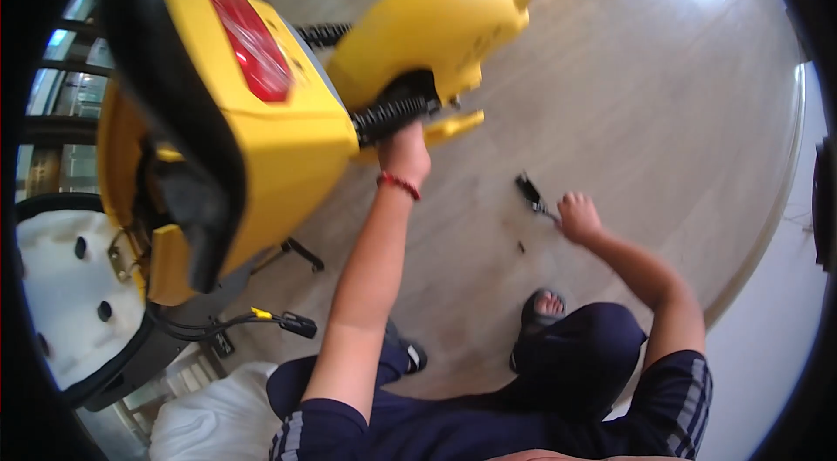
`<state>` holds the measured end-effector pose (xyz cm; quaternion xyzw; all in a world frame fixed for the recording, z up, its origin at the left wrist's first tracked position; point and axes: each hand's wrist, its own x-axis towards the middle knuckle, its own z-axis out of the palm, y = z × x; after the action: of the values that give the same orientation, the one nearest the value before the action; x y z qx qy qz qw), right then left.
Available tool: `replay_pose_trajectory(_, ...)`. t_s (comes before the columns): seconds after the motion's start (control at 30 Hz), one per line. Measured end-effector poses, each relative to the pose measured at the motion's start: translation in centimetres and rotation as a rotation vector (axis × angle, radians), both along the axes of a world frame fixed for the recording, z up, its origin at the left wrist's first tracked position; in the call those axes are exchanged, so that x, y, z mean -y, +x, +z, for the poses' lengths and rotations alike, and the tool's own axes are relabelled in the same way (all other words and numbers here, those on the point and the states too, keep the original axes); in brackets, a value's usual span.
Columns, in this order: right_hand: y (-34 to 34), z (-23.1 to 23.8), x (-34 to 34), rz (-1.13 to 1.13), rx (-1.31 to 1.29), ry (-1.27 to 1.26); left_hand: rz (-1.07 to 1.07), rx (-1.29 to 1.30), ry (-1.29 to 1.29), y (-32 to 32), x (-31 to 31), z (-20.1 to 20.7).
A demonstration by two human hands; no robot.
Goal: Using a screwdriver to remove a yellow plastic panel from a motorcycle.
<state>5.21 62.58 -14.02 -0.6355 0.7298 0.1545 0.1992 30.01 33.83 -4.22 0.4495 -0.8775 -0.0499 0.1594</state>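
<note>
A yellow scooter body (292,143) with a red tail light (251,47) stands tilted at the left. Its yellow rear mudguard (418,25) points away from me, next to a black coil-spring shock absorber (392,117). My left hand (405,153), with a red bead bracelet on the wrist, reaches in under that shock absorber. Its fingers are hidden behind the parts there. Low over the floor to the right, my right hand (579,217) is closed round the end of a slim hand tool (534,195), black at its far end and silver along the shank; its exact kind is unclear.
A small dark piece (521,247), perhaps a bolt, lies on the wood-look floor (628,112). At the lower left are an upturned seat (65,287) with a white underside, a cable with a black connector (298,324) and a white bag (214,417). A white wall (776,322) borders the right.
</note>
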Motion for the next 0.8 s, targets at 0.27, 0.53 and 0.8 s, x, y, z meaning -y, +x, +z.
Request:
replay_pose_trajectory(0.27, 5.0, 1.4, 10.4, -0.3, 0.853, -0.2, -0.051, 0.088, 0.177, 1.7, -2.1, 2.0)
replay_pose_trajectory(0.53, 9.2, -1.8, 19.7, -1.054, 2.182, 0.049, -0.124, 0.076, 0.142, 1.8, -3.0, 1.9)
replay_pose_trajectory(0.8, 10.9, -2.2, 22.5, -1.194, 2.473, 0.088, -0.097, 0.079, 0.161, 1.9, -3.1, 2.4)
